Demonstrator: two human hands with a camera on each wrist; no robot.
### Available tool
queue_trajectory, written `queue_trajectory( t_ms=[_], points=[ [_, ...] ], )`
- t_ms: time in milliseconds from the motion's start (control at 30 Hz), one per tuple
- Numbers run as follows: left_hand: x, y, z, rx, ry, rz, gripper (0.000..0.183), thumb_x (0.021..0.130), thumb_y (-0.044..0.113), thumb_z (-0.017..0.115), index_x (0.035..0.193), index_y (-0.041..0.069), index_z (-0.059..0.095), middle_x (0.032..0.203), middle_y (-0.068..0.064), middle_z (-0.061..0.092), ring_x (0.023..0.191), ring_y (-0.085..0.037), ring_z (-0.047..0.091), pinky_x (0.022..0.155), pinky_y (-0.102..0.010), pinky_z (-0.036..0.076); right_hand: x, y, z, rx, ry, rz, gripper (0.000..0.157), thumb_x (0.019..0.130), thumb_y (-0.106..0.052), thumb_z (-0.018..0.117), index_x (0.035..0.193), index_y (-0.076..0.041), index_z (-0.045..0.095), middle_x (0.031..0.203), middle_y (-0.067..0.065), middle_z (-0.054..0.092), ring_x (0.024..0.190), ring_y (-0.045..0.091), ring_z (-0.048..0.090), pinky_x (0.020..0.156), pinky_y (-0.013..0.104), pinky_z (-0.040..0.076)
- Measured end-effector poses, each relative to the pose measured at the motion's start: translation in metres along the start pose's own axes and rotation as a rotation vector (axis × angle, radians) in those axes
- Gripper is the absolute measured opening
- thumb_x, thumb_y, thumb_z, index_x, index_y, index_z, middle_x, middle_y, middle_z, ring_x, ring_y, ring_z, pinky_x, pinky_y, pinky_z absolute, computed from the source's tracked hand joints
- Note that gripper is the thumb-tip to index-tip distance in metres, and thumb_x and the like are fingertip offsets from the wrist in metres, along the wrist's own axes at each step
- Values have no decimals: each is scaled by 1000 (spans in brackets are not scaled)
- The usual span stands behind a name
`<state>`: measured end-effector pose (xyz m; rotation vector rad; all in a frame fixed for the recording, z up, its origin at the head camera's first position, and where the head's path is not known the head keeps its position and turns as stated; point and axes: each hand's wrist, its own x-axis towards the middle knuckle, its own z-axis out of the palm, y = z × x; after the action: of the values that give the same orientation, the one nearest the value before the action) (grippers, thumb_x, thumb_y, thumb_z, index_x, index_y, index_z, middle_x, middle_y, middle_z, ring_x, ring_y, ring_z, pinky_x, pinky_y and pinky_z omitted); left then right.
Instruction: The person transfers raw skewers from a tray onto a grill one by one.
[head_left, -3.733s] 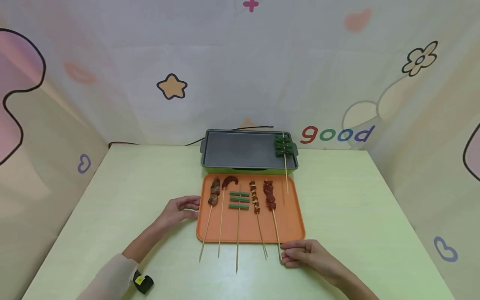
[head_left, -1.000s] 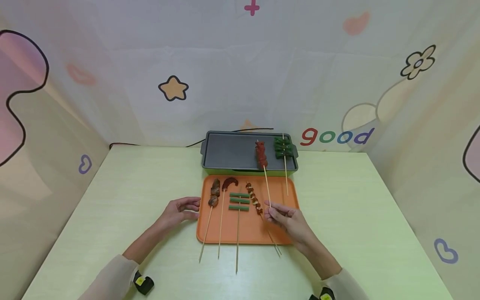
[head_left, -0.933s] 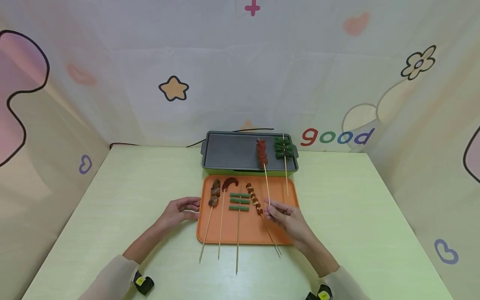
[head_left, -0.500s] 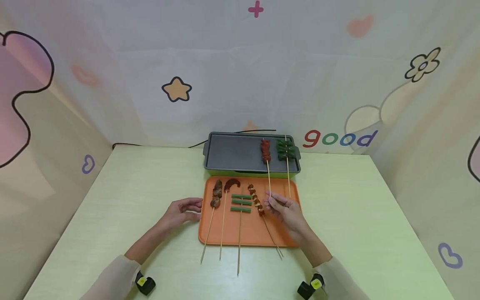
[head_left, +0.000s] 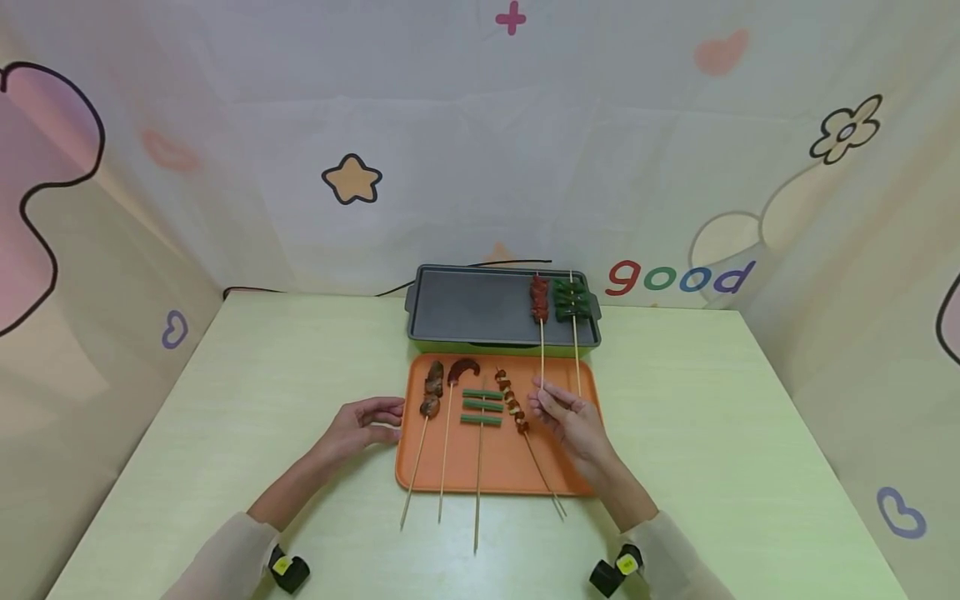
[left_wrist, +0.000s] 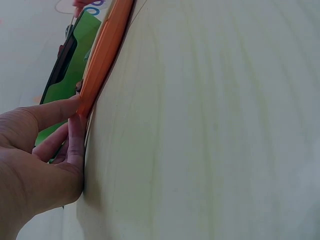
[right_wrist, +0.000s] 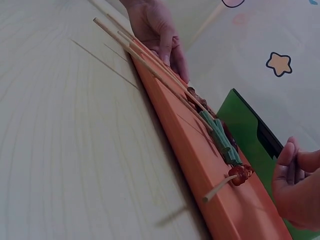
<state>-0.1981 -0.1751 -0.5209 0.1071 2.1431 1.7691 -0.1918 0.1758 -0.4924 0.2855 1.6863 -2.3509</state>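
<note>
My right hand [head_left: 566, 417] pinches the stick of a red meat skewer [head_left: 539, 300] between thumb and fingers. The meat lies over the right part of the grey griddle [head_left: 468, 304], beside a green pepper skewer [head_left: 572, 300]; whether it touches the plate I cannot tell. In the right wrist view the same hand [right_wrist: 298, 187] hides its stick. My left hand [head_left: 367, 423] touches the left edge of the orange tray [head_left: 502, 477] with its fingertips. A mushroom-like skewer [head_left: 432, 387], a curled dark-red piece [head_left: 463, 368], a green-bean skewer [head_left: 482, 406] and a small meat skewer [head_left: 512, 402] lie on the tray.
Stick ends overhang the tray's front edge onto the pale table [head_left: 675, 400]. Behind the griddle runs a black cable [head_left: 513, 262] in front of a printed cloth backdrop [head_left: 450, 150]. The griddle's green side [left_wrist: 75, 70] stands just behind the tray.
My right hand has lifted the red meat skewer from the tray to the griddle, then shifted it slightly back and right beside the green pepper skewer. The left hand has stayed at the tray.
</note>
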Motion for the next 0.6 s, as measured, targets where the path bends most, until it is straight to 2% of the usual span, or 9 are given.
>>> queue_trajectory(
  t_ms=[300, 433, 600],
  points=[
    [-1, -1, 0, 3, -2, 8, 54, 91, 4, 73, 142, -6, 56, 132, -26, 63, 105, -10, 64, 80, -17, 54, -2, 1, -4, -4, 37, -24, 44, 107, -5, 50, 147, 11, 45, 102, -3, 76, 91, 5, 69, 90, 20, 57],
    [-1, 0, -1, 6, -1, 4, 54, 91, 4, 73, 142, -5, 56, 133, -25, 63, 105, -11, 64, 80, -17, 54, -6, 2, -9, -46, 14, -10, 45, 108, -13, 51, 147, 9, 47, 105, -3, 76, 94, 6, 70, 93, 21, 57],
    [-1, 0, 0, 2, -6, 2, 55, 91, 4, 73, 142, -5, 55, 134, -25, 62, 106, -12, 64, 81, -17, 54, -18, 1, -19, -156, -63, 23, 48, 107, -18, 53, 146, 11, 47, 110, 0, 76, 102, 10, 72, 95, 22, 56]
  ],
)
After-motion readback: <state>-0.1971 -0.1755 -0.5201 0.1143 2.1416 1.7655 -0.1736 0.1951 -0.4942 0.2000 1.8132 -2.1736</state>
